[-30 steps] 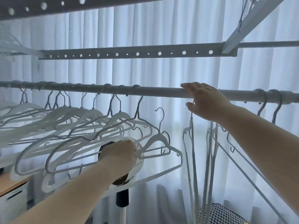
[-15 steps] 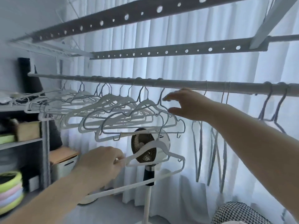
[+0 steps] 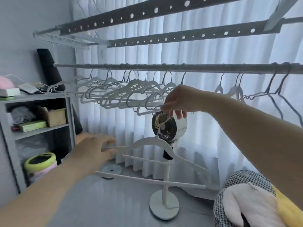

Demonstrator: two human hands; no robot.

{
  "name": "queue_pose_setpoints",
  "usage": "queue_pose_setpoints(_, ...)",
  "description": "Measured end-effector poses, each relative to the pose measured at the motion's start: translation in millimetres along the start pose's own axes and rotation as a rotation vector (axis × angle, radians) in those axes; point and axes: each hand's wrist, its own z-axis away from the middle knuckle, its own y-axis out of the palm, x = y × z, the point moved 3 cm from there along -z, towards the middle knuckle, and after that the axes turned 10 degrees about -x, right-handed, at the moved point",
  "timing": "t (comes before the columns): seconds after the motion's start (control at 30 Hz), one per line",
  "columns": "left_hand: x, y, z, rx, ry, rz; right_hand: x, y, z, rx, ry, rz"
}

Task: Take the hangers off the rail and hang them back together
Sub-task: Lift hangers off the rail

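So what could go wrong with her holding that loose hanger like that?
The right hand pinches only the thin hook of the loose white hanger, so it could slip or swing. The left hand is at its shoulder tip, blurred, so its grip is unclear. The hanger dangles right in front of the standing fan and could knock it. Its hook could also snag the bunched hangers on the rail.

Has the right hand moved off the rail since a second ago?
Yes. The right hand dropped below the rail and now holds a white hanger by its hook.

White hangers [image 3: 124, 94], grey rail [image 3: 164, 67], black-and-white houndstooth cushion [image 3: 242, 179], white curtain [image 3: 205, 51]
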Motion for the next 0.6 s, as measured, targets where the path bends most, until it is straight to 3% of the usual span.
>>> queue_pose_setpoints(0.13,4.6,-20.5,26.0,-0.224,0.029,0.06,29.4,19.3,21.4,-0.041,0.094,-0.111)
queue_pose_setpoints(0.2,-0.9,-19.0,41.4,-0.239,0.017,0.16,39.2,29.5,30.8,-0.063,0.16,-0.195)
queue_pose_setpoints(0.27,-6.2,-12.5,55.1,-0.142,-0.039,0.283,47.0,41.1,38.1,-0.084,0.251,-0.332)
queue_pose_setpoints(0.43,-22.8,11.0,80.8,0.339,-0.191,0.526,62.1,58.2,51.1,-0.142,0.432,-0.635)
queue_pose_setpoints(0.53,-27.5,18.1,87.0,0.516,-0.138,0.431,66.8,63.3,52.7,-0.189,0.501,-0.76)
queue_pose_setpoints(0.6,-28.4,21.6,84.4,0.49,-0.048,0.299,65.0,64.0,51.1,-0.244,0.524,-0.808)
